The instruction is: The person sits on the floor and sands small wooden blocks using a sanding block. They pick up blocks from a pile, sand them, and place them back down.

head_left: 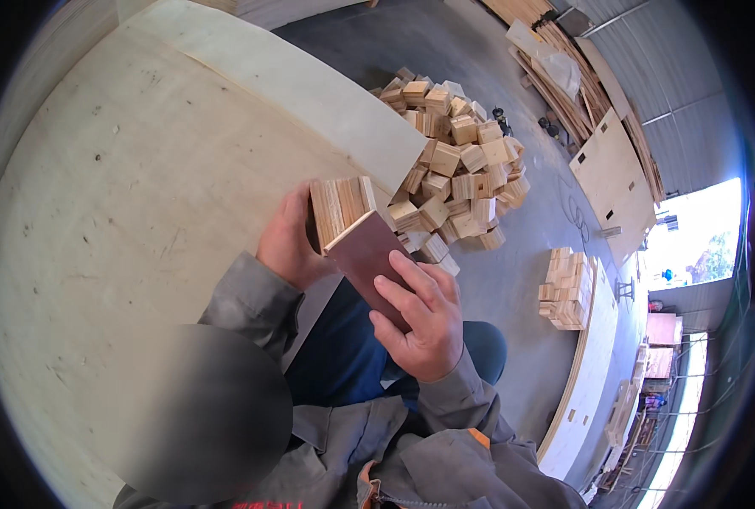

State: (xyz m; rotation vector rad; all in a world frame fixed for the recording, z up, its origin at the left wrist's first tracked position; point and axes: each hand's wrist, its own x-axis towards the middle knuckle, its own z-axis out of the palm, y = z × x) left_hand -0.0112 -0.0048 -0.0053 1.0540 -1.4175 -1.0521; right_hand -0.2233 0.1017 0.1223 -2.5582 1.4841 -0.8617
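My left hand [286,242] grips a layered plywood block [341,208] from its left side, near the right edge of a large pale plywood sheet. Against the block's near right side lies a flat reddish-brown board [367,259] with a pale edge, which looks like a sanding board. My right hand [426,329] holds that board, its fingers spread over the brown face and its thumb hidden. The board slants from the block down toward my lap. Whatever surface of the block it touches is covered from view.
The wide plywood sheet [140,187] fills the left side. Beyond its right edge, a heap of wooden blocks [458,161] lies on the grey floor [530,229]. More blocks stand in a neat stack [566,288] beside a long board [577,390]. Planks [564,93] lean at the far right.
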